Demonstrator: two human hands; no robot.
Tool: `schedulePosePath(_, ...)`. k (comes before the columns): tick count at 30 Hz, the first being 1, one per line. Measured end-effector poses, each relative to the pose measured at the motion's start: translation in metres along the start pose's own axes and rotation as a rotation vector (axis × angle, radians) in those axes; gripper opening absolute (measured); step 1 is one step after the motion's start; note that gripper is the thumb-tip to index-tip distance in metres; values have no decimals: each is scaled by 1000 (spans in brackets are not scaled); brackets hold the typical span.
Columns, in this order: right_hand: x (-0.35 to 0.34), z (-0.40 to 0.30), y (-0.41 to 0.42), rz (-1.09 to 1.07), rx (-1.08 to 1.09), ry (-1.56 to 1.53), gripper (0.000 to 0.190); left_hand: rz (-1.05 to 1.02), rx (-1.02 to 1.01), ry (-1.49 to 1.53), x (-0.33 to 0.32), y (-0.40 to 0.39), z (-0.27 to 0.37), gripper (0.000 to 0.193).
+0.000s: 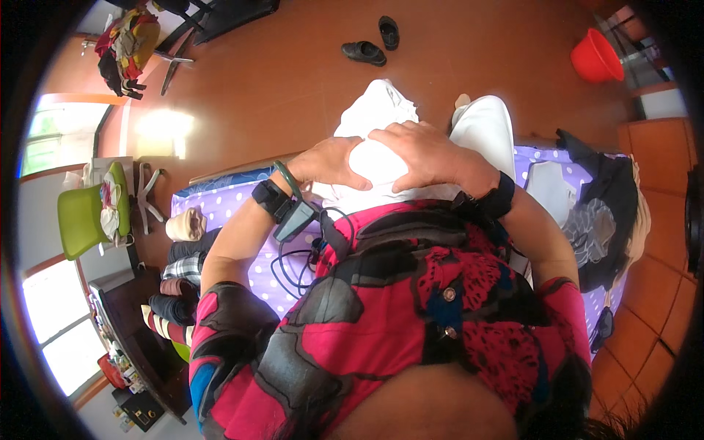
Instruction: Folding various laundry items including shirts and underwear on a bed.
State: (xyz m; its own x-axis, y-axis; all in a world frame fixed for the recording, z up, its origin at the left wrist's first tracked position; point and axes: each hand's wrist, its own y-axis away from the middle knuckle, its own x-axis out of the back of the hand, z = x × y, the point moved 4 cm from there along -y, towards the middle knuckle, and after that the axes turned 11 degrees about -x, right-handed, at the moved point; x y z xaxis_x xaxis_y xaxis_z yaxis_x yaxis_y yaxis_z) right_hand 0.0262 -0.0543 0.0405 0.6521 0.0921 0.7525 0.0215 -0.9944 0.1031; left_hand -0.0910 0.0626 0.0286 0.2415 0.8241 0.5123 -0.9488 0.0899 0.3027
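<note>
A white cloth garment [377, 107] lies bunched across my lap, bright enough that its folds barely show. My left hand [333, 163] curves around its left side, thumb toward the middle. From the right, my right hand [422, 153] spreads over the same cloth, its fingertips close to the left hand's. A rounded white part of the cloth bulges between the two thumbs. Some fingertips are hard to make out against the white. To the right, a white-clad knee [487, 129] sticks out beside the cloth.
Rolled clothes [184, 268] line the left side of the purple dotted bedspread [269, 269]. Loose dark clothes [602, 214] lie at the right. Black shoes [364, 53] and a red bucket [597, 58] stand on the floor. A green chair [82, 217] is at left; a cable [283, 269] hangs by my left wrist.
</note>
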Motion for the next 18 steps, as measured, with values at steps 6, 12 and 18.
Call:
schedulePosePath(6,-10,6,-10,-52,-96,163,70,68,4,-256,-4,0,10,61)
schedulePosePath(12,-5,28,-28,-230,-106,-90,69,210,-27,-779,-4,7,21,63)
schedulePosePath(18,-3,23,-24,-150,-122,-67,69,49,4,-457,15,-1,-2,60)
